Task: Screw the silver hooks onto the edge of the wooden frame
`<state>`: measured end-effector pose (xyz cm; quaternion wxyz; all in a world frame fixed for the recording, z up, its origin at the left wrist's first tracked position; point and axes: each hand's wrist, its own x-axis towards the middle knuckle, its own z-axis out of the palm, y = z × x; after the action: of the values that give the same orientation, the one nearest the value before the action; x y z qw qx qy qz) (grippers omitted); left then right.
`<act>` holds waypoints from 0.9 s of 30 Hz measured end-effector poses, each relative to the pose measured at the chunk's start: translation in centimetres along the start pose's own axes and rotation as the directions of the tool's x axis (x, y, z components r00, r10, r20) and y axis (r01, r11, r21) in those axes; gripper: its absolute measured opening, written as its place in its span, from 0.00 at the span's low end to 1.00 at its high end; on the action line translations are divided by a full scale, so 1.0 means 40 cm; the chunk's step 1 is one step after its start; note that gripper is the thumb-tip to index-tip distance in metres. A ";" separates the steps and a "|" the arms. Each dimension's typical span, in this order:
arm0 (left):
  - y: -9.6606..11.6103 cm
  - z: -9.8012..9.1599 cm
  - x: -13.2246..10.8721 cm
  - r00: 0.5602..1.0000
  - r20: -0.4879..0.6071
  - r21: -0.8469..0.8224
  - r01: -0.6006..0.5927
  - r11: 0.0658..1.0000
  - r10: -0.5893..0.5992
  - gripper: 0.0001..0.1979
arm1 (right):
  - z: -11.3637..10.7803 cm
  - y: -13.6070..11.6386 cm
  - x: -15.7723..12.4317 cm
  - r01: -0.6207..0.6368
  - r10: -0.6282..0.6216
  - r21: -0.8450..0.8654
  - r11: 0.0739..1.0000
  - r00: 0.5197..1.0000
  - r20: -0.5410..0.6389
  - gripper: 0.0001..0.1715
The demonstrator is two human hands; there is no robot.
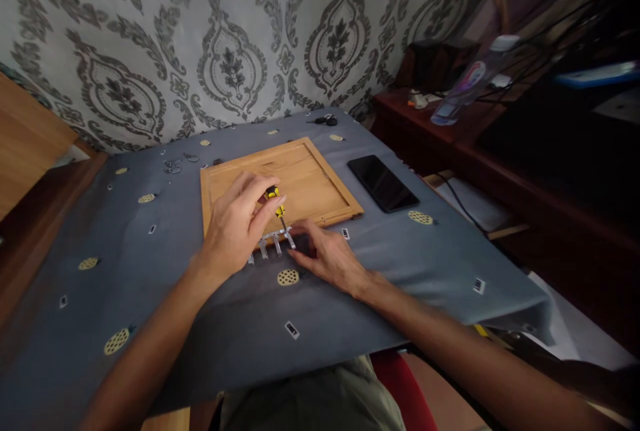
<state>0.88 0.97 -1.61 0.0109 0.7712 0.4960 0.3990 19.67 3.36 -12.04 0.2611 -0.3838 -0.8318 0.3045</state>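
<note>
A cloth-covered table [215,324] supports a flat wooden panel [295,177], with the left hand [233,221] pinching and the right hand [333,259] narrowly parted, grip unclear, seemingly to steady the near-edge metal hook strip [277,241] beneath the left's screwdriver [274,197].

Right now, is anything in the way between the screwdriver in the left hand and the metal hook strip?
Nothing visible: from the left hand, the yellow-and-black screwdriver points down at the right end of the metal hook strip. The right hand is beside that end, not between them.
</note>
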 end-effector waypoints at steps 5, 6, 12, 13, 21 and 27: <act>0.002 -0.003 0.000 0.999 -0.040 0.027 -0.020 0.999 0.021 0.07 | 0.000 0.000 -0.002 -0.006 0.006 -0.002 1.000 1.000 0.006 0.20; 0.003 -0.004 0.000 0.999 -0.031 0.021 -0.012 1.000 0.013 0.07 | 0.000 0.000 -0.002 -0.008 0.008 -0.003 1.000 1.000 0.008 0.20; 0.005 -0.010 0.001 0.998 -0.027 0.002 0.058 0.998 -0.058 0.09 | -0.001 0.000 -0.002 -0.005 0.005 -0.008 1.000 1.000 0.009 0.20; 0.005 -0.010 0.001 0.998 -0.024 -0.003 0.064 0.998 -0.064 0.08 | -0.001 0.000 -0.002 -0.004 0.004 -0.013 1.000 1.000 0.008 0.20; 0.006 -0.006 0.004 0.998 -0.063 -0.023 0.013 1.000 -0.014 0.06 | 0.004 0.002 -0.001 -0.008 0.008 -0.012 1.000 1.000 0.007 0.20; 0.005 -0.007 0.003 0.998 -0.063 -0.046 0.028 0.999 -0.031 0.09 | 0.001 0.001 -0.002 0.000 0.000 -0.011 1.000 1.000 0.005 0.20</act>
<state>0.87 0.86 -1.27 0.0182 0.7502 0.4982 0.4344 19.70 3.31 -12.12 0.2566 -0.3846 -0.8341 0.3008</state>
